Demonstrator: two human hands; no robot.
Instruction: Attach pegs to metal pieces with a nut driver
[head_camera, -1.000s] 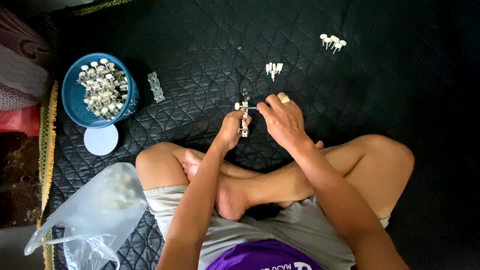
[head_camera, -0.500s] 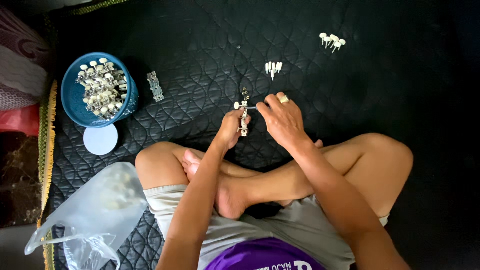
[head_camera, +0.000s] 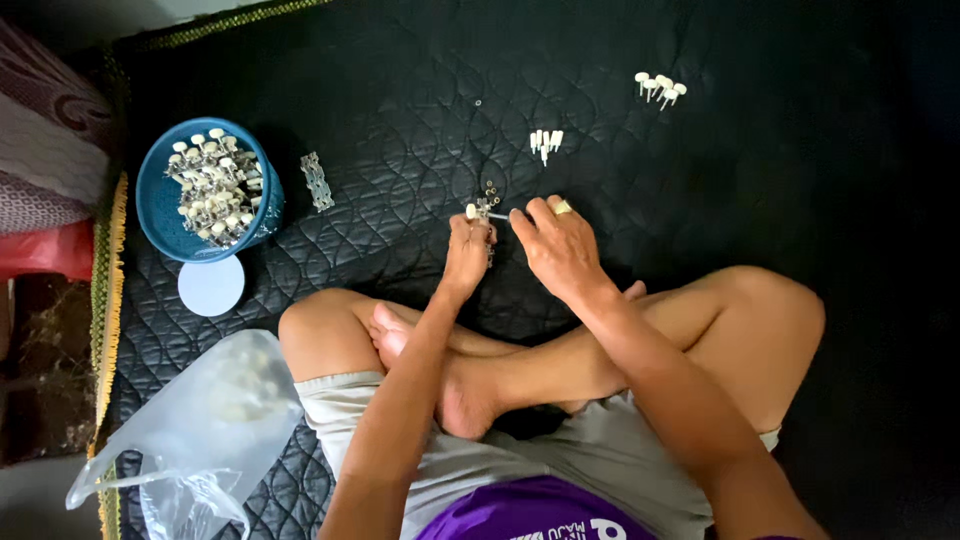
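1. Head view: since a second ago little has moved. The left hand (head_camera: 466, 255) keeps pinching a small metal piece with a white knob (head_camera: 481, 211), and the right hand (head_camera: 562, 248) stays closed on its thin shaft, just above the crossed legs on the black quilted mat (head_camera: 400, 80).
2. The work remains mid-assembly.
3. The blue bowl (head_camera: 152, 200) holds many like pieces; its white lid (head_camera: 210, 286) lies beside it. The clear plastic bag (head_camera: 190, 420) looks nearly empty.
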